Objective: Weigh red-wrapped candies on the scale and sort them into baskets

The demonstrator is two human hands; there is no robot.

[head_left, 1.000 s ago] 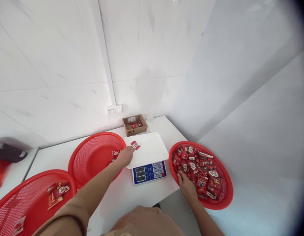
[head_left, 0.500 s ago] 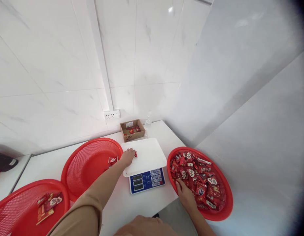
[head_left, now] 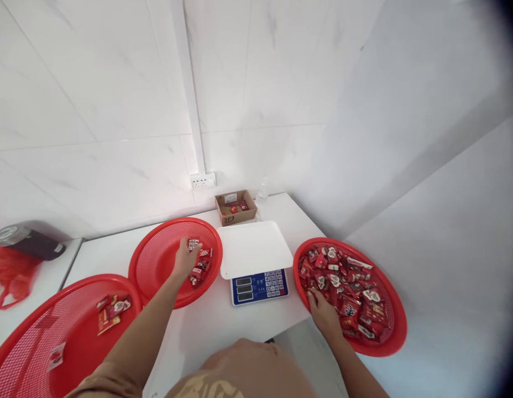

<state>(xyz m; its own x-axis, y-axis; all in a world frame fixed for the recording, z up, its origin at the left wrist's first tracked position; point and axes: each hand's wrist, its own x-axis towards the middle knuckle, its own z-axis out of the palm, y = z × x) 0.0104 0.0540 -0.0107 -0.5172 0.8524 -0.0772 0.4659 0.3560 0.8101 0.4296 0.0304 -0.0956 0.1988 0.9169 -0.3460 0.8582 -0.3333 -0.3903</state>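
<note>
Over the middle red basket (head_left: 141,249), my left hand (head_left: 186,260) reaches in beside several red wrapped packets (head_left: 199,268). Its fingers are bent around a small red-and-white packet (head_left: 193,244). My right hand (head_left: 322,310) rests at the near left edge of the right red basket (head_left: 399,331), touching the pile of red packets (head_left: 343,287); its fingertips are partly lost among them. Between the two baskets stands a blue scale (head_left: 260,287) with a bare white tray (head_left: 256,249) on top.
A cardboard box (head_left: 235,208) with red packets and a clear bottle (head_left: 263,192) stand near the wall. At the left are a larger red basket (head_left: 66,284) holding a few packets, a red plastic bag (head_left: 14,271) and a dark cylindrical object (head_left: 30,241).
My left hand has moved left from the scale's tray into the middle basket. The small red packet at its fingertips is gone from the tray. The camera view has shifted left.
</note>
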